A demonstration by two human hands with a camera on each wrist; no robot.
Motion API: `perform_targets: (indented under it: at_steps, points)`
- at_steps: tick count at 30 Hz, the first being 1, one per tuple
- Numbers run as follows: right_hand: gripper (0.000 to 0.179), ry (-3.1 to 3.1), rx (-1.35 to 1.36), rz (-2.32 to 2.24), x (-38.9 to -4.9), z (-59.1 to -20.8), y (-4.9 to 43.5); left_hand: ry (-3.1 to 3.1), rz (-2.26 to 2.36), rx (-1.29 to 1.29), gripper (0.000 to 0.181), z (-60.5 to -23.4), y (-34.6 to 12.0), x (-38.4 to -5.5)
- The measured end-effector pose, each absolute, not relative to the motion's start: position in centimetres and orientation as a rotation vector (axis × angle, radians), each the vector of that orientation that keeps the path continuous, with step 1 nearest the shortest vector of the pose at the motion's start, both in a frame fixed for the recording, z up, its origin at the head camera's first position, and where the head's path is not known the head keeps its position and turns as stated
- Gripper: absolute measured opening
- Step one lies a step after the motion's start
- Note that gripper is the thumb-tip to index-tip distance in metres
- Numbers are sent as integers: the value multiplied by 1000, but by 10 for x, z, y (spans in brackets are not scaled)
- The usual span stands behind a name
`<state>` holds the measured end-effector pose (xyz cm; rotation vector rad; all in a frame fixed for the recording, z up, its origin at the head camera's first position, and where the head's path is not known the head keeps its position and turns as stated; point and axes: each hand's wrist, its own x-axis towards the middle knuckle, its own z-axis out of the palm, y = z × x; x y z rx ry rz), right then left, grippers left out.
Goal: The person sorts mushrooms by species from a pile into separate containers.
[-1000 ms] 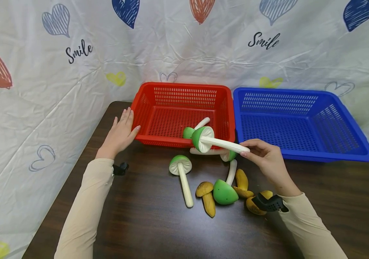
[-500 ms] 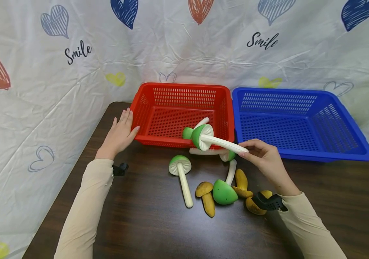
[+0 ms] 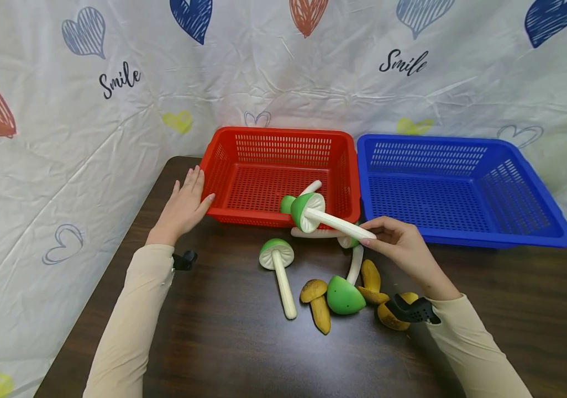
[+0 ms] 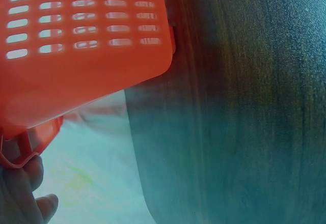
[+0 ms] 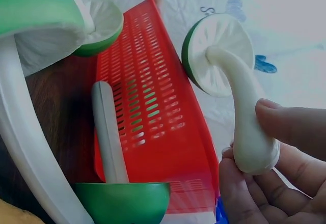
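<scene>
My right hand [image 3: 400, 249] pinches the stem end of a toy mushroom [image 3: 338, 224] with a green cap and white stem. Its cap overlaps the front rim of the red basket [image 3: 285, 133] in the head view; in the right wrist view, thumb and fingers grip the mushroom's stem [image 5: 243, 112]. My left hand [image 3: 181, 207] rests against the basket's left side with fingers straight. Another green mushroom [image 3: 287, 204] lies inside the basket, partly hidden. Outside, a green-capped mushroom [image 3: 313, 233] lies along the basket's front, partly behind the held one.
A blue basket [image 3: 462, 233] stands right of the red one. On the dark table lie a green-capped mushroom [image 3: 283, 282], another green-capped mushroom [image 3: 345, 296], and brown-yellow mushrooms: one in front [image 3: 320, 309], one behind [image 3: 371, 276], one by the right wrist [image 3: 393, 318]. A printed cloth [image 3: 283, 72] hangs behind.
My right hand has shifted slightly left with the mushroom, its cap moving a little left over the red basket's front rim. The left hand has stayed in place.
</scene>
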<state>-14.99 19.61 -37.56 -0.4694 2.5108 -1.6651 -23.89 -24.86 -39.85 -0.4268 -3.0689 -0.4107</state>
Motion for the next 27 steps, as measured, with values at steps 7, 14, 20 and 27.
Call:
perform_targets:
  at_steps: [7,14,20,27]
  points:
    - [33,2468,-502,-1628,-153,-376,193,-3079,-419,-423,71,-398,-248,-239]
    - [32,2448,-521,-1611,-156,-378,190,-3101,-422,-412,71,-397,-249,-239]
    - [30,2446,-501,-1600,-158,-378,186,-3099,-411,-415,72,-397,-249,-239]
    - [32,2454,-459,-1547,-160,-374,179,-3093,-410,-417,72,-397,-249,-239]
